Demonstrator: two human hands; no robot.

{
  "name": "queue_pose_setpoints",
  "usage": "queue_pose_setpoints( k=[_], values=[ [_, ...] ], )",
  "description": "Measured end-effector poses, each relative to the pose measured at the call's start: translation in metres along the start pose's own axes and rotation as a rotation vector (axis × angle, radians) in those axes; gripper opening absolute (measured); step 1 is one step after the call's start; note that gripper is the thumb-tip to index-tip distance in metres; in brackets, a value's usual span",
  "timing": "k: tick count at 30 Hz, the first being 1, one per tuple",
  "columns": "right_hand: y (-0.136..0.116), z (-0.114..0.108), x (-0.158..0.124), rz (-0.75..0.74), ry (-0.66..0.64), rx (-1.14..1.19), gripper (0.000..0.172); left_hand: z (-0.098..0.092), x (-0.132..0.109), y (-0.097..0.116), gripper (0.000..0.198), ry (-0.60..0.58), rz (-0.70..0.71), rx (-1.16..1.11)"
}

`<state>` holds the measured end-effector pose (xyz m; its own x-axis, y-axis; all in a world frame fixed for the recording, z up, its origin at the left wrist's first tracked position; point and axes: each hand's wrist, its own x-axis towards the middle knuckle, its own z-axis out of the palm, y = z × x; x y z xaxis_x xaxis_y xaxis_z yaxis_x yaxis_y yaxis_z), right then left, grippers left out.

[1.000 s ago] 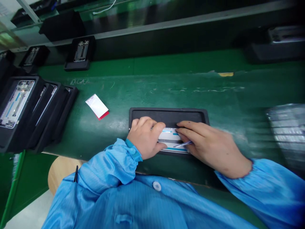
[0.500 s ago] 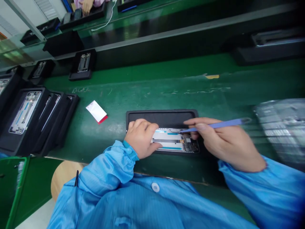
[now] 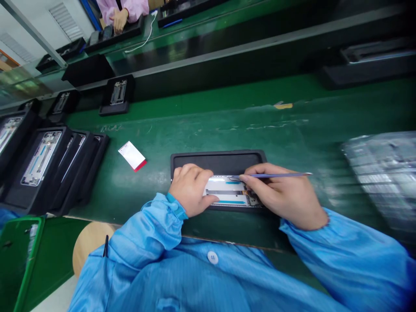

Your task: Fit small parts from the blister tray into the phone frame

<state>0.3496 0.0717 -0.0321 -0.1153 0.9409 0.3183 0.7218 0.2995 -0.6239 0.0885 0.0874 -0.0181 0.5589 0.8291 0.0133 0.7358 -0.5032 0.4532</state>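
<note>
An opened phone body, white inside with blue strips and a dark ribbon cable, lies in the lower half of a black foam tray. My left hand is closed over its left end, fingers at the far edge and thumb at the near side. In my right hand is a thin purple stick-like tool, pinched between thumb and fingers. The tool points left, its tip low over the phone's upper right part. My right fingers hide some of the phone's right end. Whether the tip touches is unclear.
More black trays with opened phones lean in a stack at the left. A white card with a red edge lies nearby. Clear plastic packaging sits right. Across the bench, a person's hand shows below pink sleeves.
My right hand has moved left along the phone, bringing the tool lower and closer to level. My left hand stays on the phone. The view has shifted slightly.
</note>
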Motion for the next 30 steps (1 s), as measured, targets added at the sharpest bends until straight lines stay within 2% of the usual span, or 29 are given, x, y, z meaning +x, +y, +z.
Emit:
queue_pose_setpoints(
  k=[12, 16, 22, 30],
  values=[
    [-0.0038, 0.003, -0.0021, -0.068, 0.015, -0.037, 0.017, 0.0013, -0.0014, -0.0003, 0.052, 0.013, 0.042, -0.008],
    [-0.0062, 0.0083, -0.0026, -0.124, 0.065, -0.094, 0.018, 0.0015, -0.0011, -0.0009, 0.05, 0.015, 0.056, -0.016],
    [-0.0026, 0.009, -0.0018, -0.084, 0.092, -0.094, 0.028, 0.0022, -0.0005, -0.0014, 0.051, 0.017, 0.051, -0.004],
    [-0.0013, 0.0092, -0.0028, -0.093, 0.106, -0.058, 0.024, 0.0034, -0.001, -0.0016, 0.052, 0.023, 0.054, 0.008]
  ],
)
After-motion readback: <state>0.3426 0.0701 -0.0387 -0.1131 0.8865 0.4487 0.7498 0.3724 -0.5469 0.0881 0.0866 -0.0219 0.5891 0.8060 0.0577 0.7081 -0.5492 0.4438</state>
